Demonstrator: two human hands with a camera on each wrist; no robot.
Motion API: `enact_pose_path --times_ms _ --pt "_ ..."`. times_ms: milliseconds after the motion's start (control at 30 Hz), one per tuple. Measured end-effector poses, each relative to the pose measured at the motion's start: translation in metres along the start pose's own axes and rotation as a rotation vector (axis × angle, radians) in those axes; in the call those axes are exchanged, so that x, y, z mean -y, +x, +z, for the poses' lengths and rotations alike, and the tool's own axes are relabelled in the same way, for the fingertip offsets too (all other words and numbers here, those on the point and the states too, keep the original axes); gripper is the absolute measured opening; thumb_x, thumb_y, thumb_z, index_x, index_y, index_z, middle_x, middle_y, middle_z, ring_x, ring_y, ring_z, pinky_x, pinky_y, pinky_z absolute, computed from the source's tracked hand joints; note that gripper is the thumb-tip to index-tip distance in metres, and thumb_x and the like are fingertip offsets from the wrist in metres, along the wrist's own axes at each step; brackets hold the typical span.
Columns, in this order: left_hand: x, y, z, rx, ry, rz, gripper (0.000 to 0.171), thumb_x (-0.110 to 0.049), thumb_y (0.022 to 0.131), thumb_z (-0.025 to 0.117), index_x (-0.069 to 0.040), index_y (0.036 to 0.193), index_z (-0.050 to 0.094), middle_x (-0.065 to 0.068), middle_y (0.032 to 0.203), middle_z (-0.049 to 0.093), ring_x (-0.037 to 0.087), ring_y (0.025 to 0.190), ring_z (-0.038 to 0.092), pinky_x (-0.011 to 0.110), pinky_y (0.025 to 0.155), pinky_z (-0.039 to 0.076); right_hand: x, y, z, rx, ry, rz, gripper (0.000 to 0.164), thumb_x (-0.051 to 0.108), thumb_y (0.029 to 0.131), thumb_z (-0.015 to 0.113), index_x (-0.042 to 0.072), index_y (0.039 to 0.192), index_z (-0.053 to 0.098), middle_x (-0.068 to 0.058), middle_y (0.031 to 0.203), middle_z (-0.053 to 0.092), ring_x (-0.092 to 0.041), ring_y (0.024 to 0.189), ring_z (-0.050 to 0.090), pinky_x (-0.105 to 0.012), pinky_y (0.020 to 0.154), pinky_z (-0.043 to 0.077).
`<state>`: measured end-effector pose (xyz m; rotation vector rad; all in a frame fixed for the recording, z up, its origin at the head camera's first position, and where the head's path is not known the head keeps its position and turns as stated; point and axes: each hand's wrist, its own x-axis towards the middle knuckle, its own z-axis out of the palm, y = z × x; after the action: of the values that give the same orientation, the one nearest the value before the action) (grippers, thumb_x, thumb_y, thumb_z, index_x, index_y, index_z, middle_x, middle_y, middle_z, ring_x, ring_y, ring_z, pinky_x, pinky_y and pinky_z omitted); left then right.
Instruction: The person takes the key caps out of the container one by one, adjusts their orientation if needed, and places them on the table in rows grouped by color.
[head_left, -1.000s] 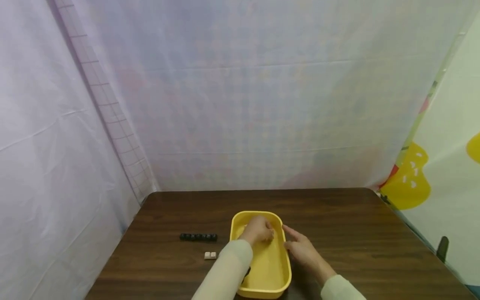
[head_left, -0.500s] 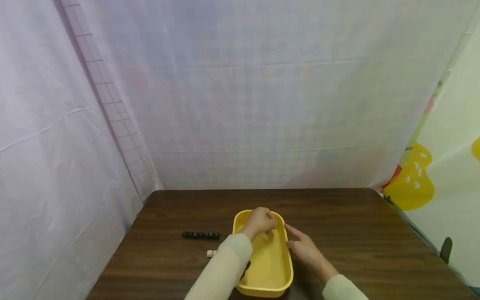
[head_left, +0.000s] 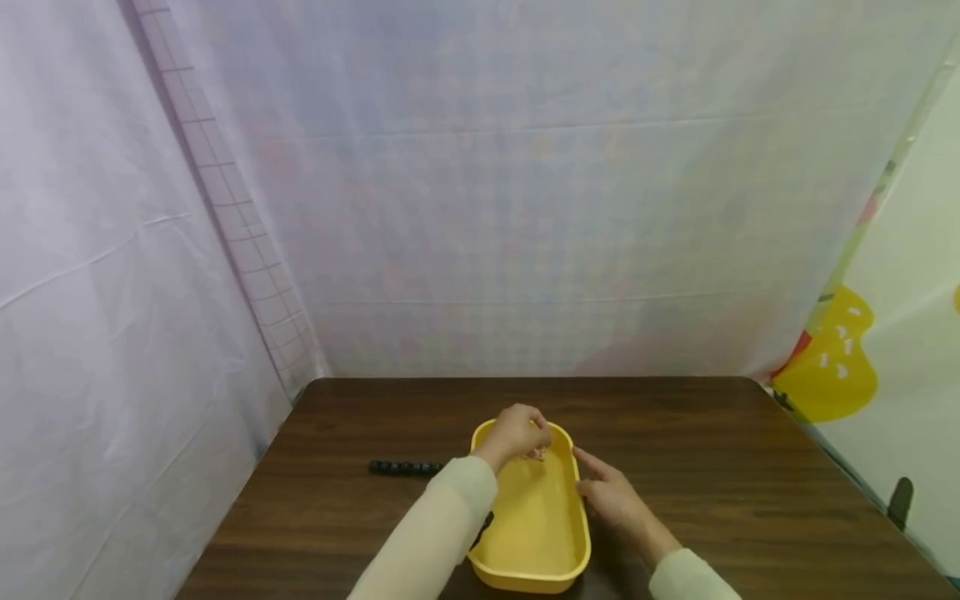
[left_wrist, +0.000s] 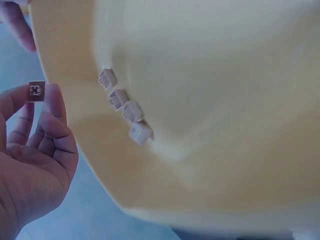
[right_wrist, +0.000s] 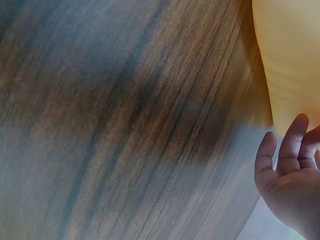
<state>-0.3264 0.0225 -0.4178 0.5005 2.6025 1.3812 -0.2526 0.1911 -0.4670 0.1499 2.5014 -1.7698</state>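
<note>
My left hand (head_left: 516, 435) is over the far end of a yellow plastic bin (head_left: 534, 537). Between thumb and finger it pinches a small beige keycap (left_wrist: 36, 91), its underside with the cross-shaped socket facing the left wrist camera. Inside the bin, several similar keycaps (left_wrist: 119, 99) lie in a row along the foot of the wall. My right hand (head_left: 617, 507) rests against the outside of the bin's right wall, its fingers fairly straight; the right wrist view catches the hand (right_wrist: 295, 185) only partly.
A row of black keycaps (head_left: 403, 468) lies on the dark wooden table (head_left: 690, 467) left of the bin. Something black (head_left: 483, 527) shows beside my left sleeve at the bin's left rim. Pale sheeting (head_left: 480, 208) hangs behind the table.
My left hand has risen from low inside the bin toward its far rim, with a keycap pinched. My left sleeve now hides the two pale keycaps on the table. The right hand stays against the bin.
</note>
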Motion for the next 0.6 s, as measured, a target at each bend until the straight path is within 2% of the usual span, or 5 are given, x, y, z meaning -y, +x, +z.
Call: enact_pose_path --times_ms 167,300,467,600 --pt "-0.006 0.003 -0.01 0.012 0.076 0.011 0.01 -0.009 0.087 0.074 -0.003 0.094 0.072 0.002 0.087 0.068 0.019 0.066 0.066 0.024 0.059 0.052 0.001 -0.001 0.0 0.004 0.016 0.013 0.063 0.0 0.088 0.054 0.002 0.149 0.041 0.001 0.054 0.041 -0.011 0.045 0.035 -0.024 0.045 0.034" --pt "-0.007 0.006 -0.018 0.042 0.097 0.027 0.016 -0.013 0.088 0.075 -0.003 0.1 0.076 0.004 0.093 0.072 0.018 0.072 0.068 0.027 0.065 0.055 0.003 -0.002 -0.001 0.007 0.026 0.018 0.063 0.0 0.088 0.054 0.003 0.149 0.041 0.0 0.055 0.042 -0.012 0.045 0.036 -0.024 0.045 0.035" --pt "-0.007 0.003 -0.033 0.079 0.108 0.06 0.016 -0.018 0.091 0.074 -0.009 0.104 0.077 -0.001 0.095 0.072 0.014 0.084 0.066 0.031 0.075 0.055 0.002 -0.002 -0.001 0.005 0.02 0.018 0.064 0.0 0.087 0.055 0.003 0.15 0.041 0.0 0.055 0.043 -0.012 0.046 0.037 -0.025 0.045 0.036" --pt "-0.002 0.0 -0.046 0.061 0.101 0.09 0.018 -0.021 0.092 0.073 -0.012 0.107 0.075 -0.005 0.1 0.071 0.014 0.093 0.064 0.035 0.085 0.053 0.001 0.0 0.0 0.001 0.024 0.013 0.065 -0.001 0.086 0.055 0.003 0.149 0.042 0.0 0.054 0.042 -0.012 0.046 0.037 -0.024 0.045 0.036"
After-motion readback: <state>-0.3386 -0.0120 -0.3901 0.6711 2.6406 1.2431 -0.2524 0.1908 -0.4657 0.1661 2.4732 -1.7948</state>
